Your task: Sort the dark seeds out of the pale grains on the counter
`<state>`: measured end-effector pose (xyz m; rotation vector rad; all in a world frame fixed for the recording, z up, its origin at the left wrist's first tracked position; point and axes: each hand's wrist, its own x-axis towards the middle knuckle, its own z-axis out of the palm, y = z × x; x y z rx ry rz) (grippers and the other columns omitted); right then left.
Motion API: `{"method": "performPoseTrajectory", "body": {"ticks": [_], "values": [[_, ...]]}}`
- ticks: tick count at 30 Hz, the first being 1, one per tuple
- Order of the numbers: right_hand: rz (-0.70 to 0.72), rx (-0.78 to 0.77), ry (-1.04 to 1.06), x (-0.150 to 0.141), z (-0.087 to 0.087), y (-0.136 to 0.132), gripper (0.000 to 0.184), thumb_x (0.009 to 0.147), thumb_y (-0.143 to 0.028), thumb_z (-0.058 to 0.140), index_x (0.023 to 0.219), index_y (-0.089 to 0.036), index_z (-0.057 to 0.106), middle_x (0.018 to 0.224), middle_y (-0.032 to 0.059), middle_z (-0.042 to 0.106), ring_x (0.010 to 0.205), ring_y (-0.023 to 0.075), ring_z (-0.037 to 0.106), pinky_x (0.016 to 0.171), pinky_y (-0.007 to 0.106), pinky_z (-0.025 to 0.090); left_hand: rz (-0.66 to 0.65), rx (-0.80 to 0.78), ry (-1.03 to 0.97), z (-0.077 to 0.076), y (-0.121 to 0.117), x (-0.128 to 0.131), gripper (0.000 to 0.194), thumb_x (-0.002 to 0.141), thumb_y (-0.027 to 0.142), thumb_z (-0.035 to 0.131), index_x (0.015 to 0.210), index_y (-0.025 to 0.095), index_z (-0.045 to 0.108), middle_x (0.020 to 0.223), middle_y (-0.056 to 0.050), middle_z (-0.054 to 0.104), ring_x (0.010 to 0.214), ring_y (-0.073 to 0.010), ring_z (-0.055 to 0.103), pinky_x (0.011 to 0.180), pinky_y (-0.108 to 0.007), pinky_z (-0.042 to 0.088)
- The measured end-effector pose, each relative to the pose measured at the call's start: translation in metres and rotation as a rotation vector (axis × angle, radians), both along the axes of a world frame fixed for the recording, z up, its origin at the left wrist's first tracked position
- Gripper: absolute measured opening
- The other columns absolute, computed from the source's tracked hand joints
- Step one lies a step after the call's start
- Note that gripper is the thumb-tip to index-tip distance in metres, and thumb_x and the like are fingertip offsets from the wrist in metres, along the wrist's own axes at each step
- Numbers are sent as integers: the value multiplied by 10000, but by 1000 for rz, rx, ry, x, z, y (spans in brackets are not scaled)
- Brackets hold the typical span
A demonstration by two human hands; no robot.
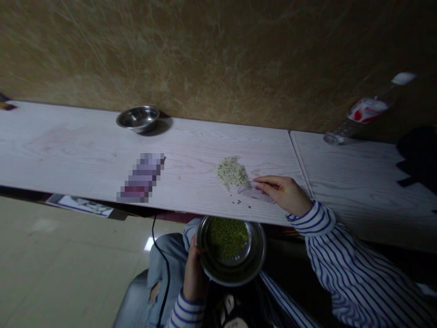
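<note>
My left hand [195, 272] is closed on the left rim of a steel bowl [257, 253], which it holds over my lap below the table edge. Green mung beans [227, 237] cover much of the bowl's bottom. On the table lies a pile of white rice-like grains [231, 172] with dark green beans mixed through it. My right hand [285, 193] pinches a thin, see-through plastic piece [260, 193]; its near end touches the pile's lower right edge. Several loose beans [239, 202] lie between the pile and the table's front edge.
A second steel bowl [138, 119] stands at the back left of the pale wooden table [191, 141]. In front of it lies a flat, pixelated object [141, 177]. A plastic bottle [365, 110] stands at the back right, near a black object [418, 157]. A dark cable [167, 269] hangs over my leg.
</note>
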<state>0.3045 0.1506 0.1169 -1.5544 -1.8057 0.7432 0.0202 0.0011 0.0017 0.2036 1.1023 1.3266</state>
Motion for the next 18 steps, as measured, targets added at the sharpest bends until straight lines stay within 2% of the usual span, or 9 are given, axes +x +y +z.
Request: {"method": "performPoseTrajectory", "body": {"ticks": [6,10,14,18], "values": [[-67,34,100,-13,-20,-5,281,1012,-221,759,1203,-218,965,1061,117,948,926,284,922,875,385,756,-30,18,5,2,0,3,501,755,392,891,1238,264,922,1342,-100,870,1447,-417,702,1258,-540,547],[-132,69,82,-14,-29,-7,259,1001,-252,778,1176,-240,969,1053,111,948,917,293,921,893,412,760,-27,12,12,1,1,2,506,731,404,912,1215,255,925,1286,-101,878,1407,-424,720,1229,-542,572],[-171,49,108,2,-25,-8,260,1004,-340,806,1173,-222,963,1011,129,943,899,308,923,849,418,765,-28,-4,6,1,2,2,496,730,379,890,1209,256,927,1259,-98,881,1361,-415,742,1213,-552,583],[-179,46,168,14,-16,-7,334,990,-454,834,1176,-205,957,1004,143,940,869,309,922,820,417,768,-50,21,43,6,2,6,492,766,413,870,1226,247,926,1321,-110,871,1410,-414,710,1245,-538,551]]}}
